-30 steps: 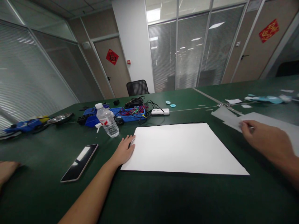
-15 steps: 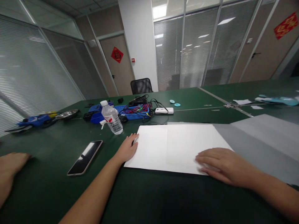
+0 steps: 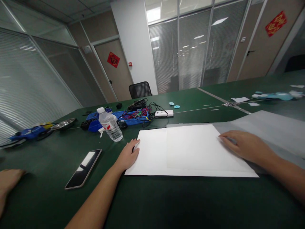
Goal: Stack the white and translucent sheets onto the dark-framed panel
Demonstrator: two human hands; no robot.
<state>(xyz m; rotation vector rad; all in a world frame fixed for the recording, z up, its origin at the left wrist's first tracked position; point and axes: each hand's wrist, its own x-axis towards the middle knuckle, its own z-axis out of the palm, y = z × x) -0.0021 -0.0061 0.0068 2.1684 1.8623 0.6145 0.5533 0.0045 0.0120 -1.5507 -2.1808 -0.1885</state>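
White paper (image 3: 152, 152) lies flat on the table in front of me, with a vertical line or sheet edge showing left of its middle. Resting along its left edge is my left hand (image 3: 127, 155), fingers stretched out and thumb apart. My right hand (image 3: 245, 146) is at the paper's upper right edge, thumb and fingertips brought together there. They appear to pinch the edge, though the fingers partly hide the contact. A large grey translucent sheet (image 3: 274, 127) spreads out behind and to the right, partly beneath my right forearm.
A phone (image 3: 83, 170) and a tilted-looking water bottle (image 3: 111, 125) stand left of the paper. Behind are a blue tray (image 3: 135, 120) of tangled wires and a white power strip (image 3: 164, 113). Another person's hand (image 3: 10, 181) rests at the far left of the green table (image 3: 166, 203).
My right hand has moved from the paper's lower right surface up to its right edge, its fingertips coming together. My left hand stays at the left edge. The view has shifted slightly.
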